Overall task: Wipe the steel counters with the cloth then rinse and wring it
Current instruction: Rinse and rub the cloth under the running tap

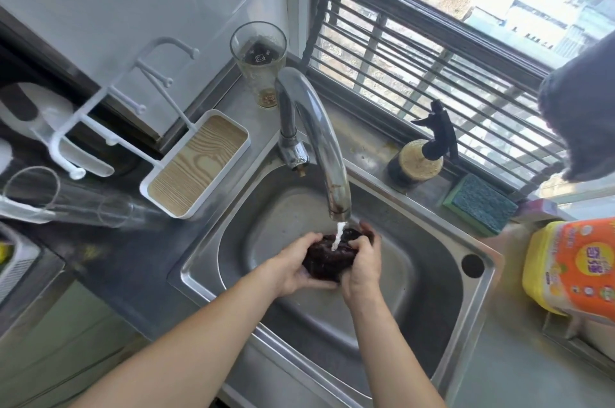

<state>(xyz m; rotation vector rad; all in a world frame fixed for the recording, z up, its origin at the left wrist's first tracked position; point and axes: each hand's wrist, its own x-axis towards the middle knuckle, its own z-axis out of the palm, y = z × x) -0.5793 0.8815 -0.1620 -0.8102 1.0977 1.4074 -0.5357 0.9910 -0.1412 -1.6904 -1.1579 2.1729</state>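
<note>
Cloth (pixel 327 259), dark, wet, bunched under faucet (pixel 319 141) stream, gripped by both hands' fingers (pixel 307 239).

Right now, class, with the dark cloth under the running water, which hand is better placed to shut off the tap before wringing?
Probably the left hand. It grips the dark bunched cloth on the side nearer the curved steel tap base, at the sink's back left. The right hand would have to cross over. No handle is clearly visible.
</note>
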